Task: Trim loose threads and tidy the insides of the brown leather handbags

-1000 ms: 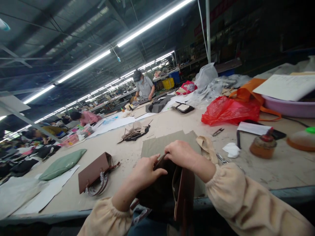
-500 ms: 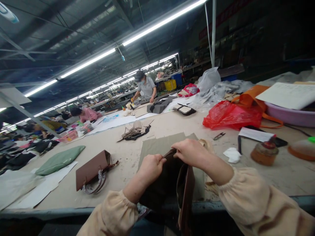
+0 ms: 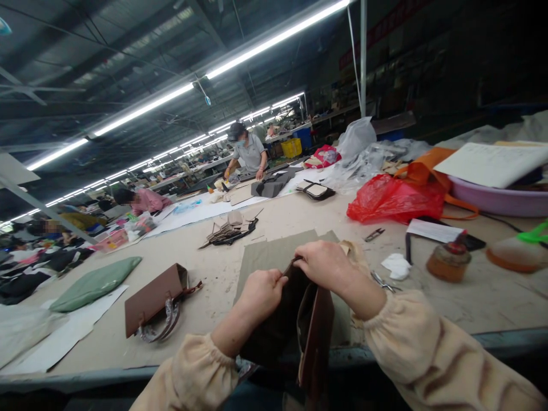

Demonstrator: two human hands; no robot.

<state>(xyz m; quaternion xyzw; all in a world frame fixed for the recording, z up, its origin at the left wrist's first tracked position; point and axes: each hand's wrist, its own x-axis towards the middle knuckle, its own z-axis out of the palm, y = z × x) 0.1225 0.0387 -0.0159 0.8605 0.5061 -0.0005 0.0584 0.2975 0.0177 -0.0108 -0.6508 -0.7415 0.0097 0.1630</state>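
At lower centre, the left hand (image 3: 262,294) and right hand (image 3: 327,268) pinch the rim of an open brown bag (image 3: 314,337) — fingertips closed on its edge; a second brown bag (image 3: 154,298) lies lower left, on the table (image 3: 205,268).

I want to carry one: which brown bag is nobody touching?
The brown bag on the table; left hand and right hand hold the other one.

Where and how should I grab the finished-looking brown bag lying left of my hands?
I'd take the brown bag by its handles, approaching from the near table edge. They loop out from the body toward that side, offering a ready hold; the clear wrap on them might slip, so close firmly.
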